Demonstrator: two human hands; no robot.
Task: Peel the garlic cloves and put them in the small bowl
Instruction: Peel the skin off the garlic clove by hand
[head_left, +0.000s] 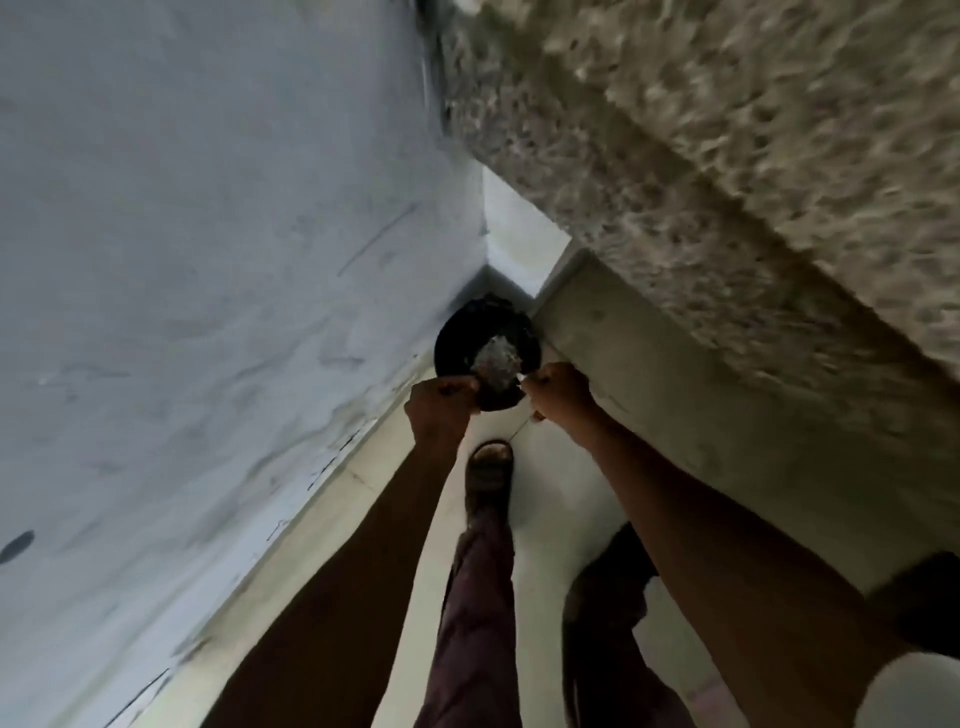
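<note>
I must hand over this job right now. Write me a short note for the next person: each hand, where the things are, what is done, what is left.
Left hand: curled on the rim of the black bin in the floor corner.
Right hand: curled over the bin's other side; what it pinches cannot be told.
In the bin: pale scraps, possibly garlic skins; too blurred to be sure.
Garlic cloves and small bowl: not in view.
Done and left: cannot be judged from this view; check the bowl.
</note>
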